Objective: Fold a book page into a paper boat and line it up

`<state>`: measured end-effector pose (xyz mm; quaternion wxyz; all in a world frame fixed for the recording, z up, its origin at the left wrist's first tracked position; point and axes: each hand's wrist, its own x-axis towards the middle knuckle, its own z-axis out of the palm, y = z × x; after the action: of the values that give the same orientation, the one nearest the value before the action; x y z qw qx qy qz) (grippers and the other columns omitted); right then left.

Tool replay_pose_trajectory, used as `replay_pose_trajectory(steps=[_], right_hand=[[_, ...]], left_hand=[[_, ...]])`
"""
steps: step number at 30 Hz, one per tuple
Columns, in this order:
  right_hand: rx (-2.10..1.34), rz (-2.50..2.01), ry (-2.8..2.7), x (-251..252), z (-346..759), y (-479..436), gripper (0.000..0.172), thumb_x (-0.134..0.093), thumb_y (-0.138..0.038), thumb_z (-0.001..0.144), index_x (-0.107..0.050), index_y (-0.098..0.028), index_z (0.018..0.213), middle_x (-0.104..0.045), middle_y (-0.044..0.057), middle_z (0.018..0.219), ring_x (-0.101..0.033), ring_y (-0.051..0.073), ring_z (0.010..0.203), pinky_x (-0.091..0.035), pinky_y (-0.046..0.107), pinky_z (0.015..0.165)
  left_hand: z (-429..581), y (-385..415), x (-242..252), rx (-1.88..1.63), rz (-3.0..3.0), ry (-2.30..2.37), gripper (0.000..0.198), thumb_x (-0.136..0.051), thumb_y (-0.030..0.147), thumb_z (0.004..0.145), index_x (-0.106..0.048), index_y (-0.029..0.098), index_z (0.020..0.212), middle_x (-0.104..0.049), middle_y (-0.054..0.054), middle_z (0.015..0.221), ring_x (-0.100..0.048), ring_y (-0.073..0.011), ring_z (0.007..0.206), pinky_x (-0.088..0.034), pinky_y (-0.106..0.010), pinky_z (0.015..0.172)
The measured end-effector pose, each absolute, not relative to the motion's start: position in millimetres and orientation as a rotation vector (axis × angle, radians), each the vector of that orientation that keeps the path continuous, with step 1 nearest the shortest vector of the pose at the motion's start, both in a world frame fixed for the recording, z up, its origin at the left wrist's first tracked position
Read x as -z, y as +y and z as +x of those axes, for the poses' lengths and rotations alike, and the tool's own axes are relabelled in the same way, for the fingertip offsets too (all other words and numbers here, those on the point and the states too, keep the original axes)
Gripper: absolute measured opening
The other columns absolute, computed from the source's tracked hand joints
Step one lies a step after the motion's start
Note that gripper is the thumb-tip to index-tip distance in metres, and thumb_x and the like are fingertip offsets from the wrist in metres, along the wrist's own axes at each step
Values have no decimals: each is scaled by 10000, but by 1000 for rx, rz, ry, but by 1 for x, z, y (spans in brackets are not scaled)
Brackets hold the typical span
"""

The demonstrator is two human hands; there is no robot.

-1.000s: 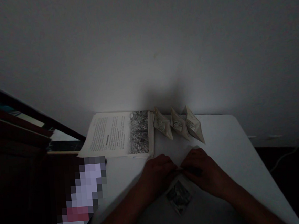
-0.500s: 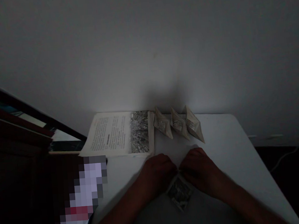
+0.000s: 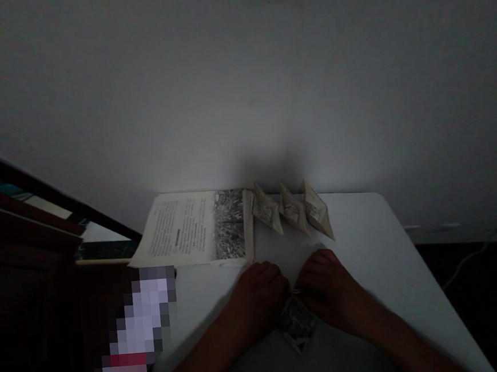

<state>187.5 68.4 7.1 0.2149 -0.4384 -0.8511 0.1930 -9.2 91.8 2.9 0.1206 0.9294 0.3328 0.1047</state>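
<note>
from where i stand, three boats (image 3: 294,211) look done, lined up at twelve o'clock on the table (image 3: 364,228), with the open book (image 3: 187,228) beside them towards ten. the paper (image 3: 298,328) sits at six, low between the hands: a folded diamond, partway along i'd judge, its hull not yet opened out. the left hand (image 3: 259,297) and right hand (image 3: 328,291) seem to pinch its far corner; shadow hides the fingertips.
</note>
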Motion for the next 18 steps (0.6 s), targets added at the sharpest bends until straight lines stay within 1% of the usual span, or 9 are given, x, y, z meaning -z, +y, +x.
replay_pose_trajectory(steps=[3, 6, 8, 11, 14, 18], right_hand=[[-477, -1158, -2340, 0, 188, 67, 63, -558, -175, 783, -615, -194, 765, -583, 18, 708, -472, 182, 763, -309, 382, 798], [-478, -1170, -2342, -1, 188, 66, 88, -542, -178, 803, -624, -196, 776, -582, 22, 712, -470, 182, 771, -309, 383, 805], [-502, -1206, -2343, -4, 188, 66, 72, -558, -197, 804, -629, -198, 789, -580, 21, 719, -473, 183, 782, -310, 381, 813], [-526, -1236, -2352, -7, 188, 66, 38, -601, -217, 777, -621, -200, 750, -572, 11, 708, -474, 182, 785, -309, 376, 813], [-508, -1211, -2357, -5, 187, 66, 74, -588, -205, 785, -605, -193, 715, -568, 8, 693, -469, 177, 775, -310, 376, 817], [-476, -1168, -2352, -3, 187, 65, 96, -549, -195, 807, -617, -193, 739, -576, 15, 693, -466, 179, 762, -312, 386, 816]], left_hand=[[-10, 94, -5, -279, 2688, 968, 60, -607, 216, 803, -563, 181, 782, -554, -8, 782, -489, -170, 755, -367, -308, 666], [-8, 91, -2, -278, 2724, 971, 64, -594, 195, 811, -547, 175, 772, -545, -12, 779, -483, -174, 746, -368, -312, 667], [-7, 88, 1, -287, 2757, 965, 62, -577, 178, 819, -536, 167, 774, -539, -23, 787, -476, -177, 737, -369, -314, 663], [-8, 85, 5, -319, 2770, 961, 52, -558, 162, 826, -530, 163, 782, -535, -28, 792, -467, -178, 728, -369, -316, 660], [-10, 87, 5, -349, 2751, 943, 52, -550, 177, 835, -544, 166, 785, -534, -22, 775, -469, -169, 725, -362, -307, 653], [-10, 89, 3, -384, 2773, 898, 86, -549, 185, 836, -544, 168, 752, -529, -14, 753, -459, -156, 698, -346, -295, 628]])
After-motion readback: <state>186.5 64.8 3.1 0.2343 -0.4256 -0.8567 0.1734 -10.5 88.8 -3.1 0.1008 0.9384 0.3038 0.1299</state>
